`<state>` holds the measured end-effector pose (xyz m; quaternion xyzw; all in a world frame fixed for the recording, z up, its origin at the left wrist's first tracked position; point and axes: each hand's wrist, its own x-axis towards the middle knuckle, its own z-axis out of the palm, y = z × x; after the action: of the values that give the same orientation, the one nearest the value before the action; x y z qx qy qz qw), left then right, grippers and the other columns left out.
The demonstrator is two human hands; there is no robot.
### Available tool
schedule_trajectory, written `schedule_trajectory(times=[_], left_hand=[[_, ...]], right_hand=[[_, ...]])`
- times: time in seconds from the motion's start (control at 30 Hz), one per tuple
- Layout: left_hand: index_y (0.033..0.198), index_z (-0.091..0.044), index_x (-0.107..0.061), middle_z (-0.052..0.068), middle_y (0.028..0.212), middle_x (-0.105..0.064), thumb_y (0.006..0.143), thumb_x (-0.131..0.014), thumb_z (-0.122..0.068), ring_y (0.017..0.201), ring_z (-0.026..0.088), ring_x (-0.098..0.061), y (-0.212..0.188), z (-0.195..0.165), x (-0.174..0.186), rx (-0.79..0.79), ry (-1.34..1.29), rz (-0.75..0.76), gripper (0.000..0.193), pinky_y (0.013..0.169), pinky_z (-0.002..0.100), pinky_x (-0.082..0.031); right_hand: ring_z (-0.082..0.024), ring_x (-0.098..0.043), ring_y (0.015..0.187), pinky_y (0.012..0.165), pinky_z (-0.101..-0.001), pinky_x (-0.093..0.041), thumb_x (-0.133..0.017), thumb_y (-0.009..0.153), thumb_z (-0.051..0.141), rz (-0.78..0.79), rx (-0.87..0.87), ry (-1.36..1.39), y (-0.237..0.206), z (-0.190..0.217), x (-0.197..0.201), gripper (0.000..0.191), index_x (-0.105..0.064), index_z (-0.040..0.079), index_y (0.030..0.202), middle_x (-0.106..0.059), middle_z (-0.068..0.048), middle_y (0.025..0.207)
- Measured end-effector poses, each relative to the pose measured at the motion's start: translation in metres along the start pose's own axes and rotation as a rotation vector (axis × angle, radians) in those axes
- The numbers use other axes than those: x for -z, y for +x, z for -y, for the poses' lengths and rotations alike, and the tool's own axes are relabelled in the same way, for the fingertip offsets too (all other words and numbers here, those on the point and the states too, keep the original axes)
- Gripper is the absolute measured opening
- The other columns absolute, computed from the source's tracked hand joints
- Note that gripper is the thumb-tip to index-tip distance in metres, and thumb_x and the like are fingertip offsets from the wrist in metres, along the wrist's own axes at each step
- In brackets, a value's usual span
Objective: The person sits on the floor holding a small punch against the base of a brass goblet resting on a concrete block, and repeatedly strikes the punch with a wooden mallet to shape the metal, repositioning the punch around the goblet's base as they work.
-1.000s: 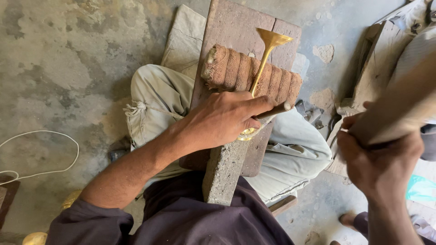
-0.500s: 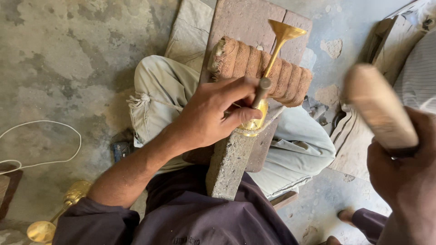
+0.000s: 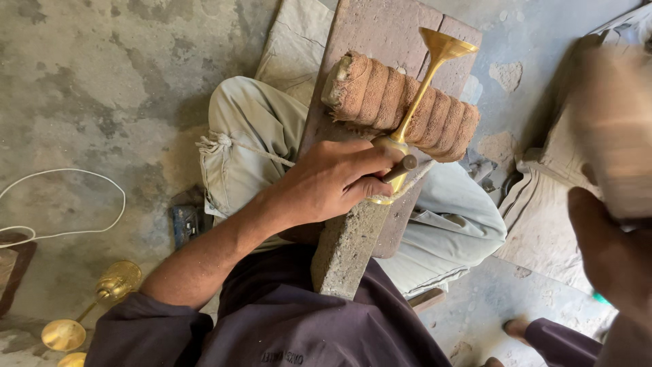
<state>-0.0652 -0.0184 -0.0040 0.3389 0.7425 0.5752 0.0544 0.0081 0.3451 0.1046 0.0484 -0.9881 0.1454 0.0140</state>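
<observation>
Floor (image 3: 88, 81): grey, stained concrete.
White cord (image 3: 64, 204): looped on the floor, far left.
Brass goblets (image 3: 88, 309): lying bottom left, 1 whole, another cut off by the edge.
Small dark box (image 3: 183, 221): beside the pale trouser leg.

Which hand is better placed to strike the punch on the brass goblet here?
Right. The right hand is raised, gripping a blurred wooden mallet. The left hand is occupied, pinning the brass goblet and a small punch against the ribbed roll on the wooden block.
</observation>
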Motion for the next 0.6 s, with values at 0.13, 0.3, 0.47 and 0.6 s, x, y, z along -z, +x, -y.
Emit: schedule_trajectory(times=[0.13, 0.3, 0.47, 0.6], left_hand=[[0.116, -0.011, -0.064, 0.003, 0.087, -0.065, 0.094, -0.079, -0.021, 0.073, 0.016, -0.066, 0.001, -0.001, 0.002, -0.005, 0.032, 0.021, 0.028, 0.064, 0.036, -0.054], [0.117, -0.009, -0.063, 0.003, 0.093, -0.067, 0.095, -0.078, -0.022, 0.076, 0.015, -0.067, 0.002, 0.001, 0.001, -0.014, 0.001, 0.026, 0.029, 0.065, 0.033, -0.055], [0.117, -0.008, -0.065, 0.003, 0.091, -0.067, 0.094, -0.078, -0.021, 0.074, 0.015, -0.066, 0.003, 0.003, 0.0, 0.018, -0.011, 0.054, 0.029, 0.063, 0.034, -0.054], [0.114, -0.009, -0.066, 0.003, 0.094, -0.067, 0.094, -0.078, -0.023, 0.076, 0.015, -0.066, 0.004, 0.002, 0.002, -0.032, 0.024, 0.04, 0.027, 0.065, 0.034, -0.055]], right_hand=[[-0.028, -0.072, 0.081, 0.075, -0.0352, -0.059, -0.073, 0.1, -0.004, 0.01, -0.144, -0.112, 0.002, 0.026, 0.005, 0.021, -0.065, -0.01, 0.118, -0.07, -0.023, 0.102], [-0.026, -0.071, 0.087, 0.077, -0.0325, -0.058, -0.068, 0.101, -0.006, 0.006, 0.03, -0.14, 0.026, 0.077, 0.021, 0.027, -0.061, -0.006, 0.128, -0.069, -0.02, 0.111], [-0.032, -0.069, 0.085, 0.077, -0.0386, -0.057, -0.074, 0.09, -0.007, 0.003, 0.071, -0.243, 0.044, 0.11, 0.021, 0.03, -0.065, -0.005, 0.118, -0.067, -0.022, 0.102], [-0.032, -0.069, 0.088, 0.081, -0.039, -0.057, -0.074, 0.09, -0.006, 0.031, 0.021, -0.239, 0.047, 0.117, 0.024, 0.029, -0.068, -0.003, 0.118, -0.068, -0.021, 0.103]])
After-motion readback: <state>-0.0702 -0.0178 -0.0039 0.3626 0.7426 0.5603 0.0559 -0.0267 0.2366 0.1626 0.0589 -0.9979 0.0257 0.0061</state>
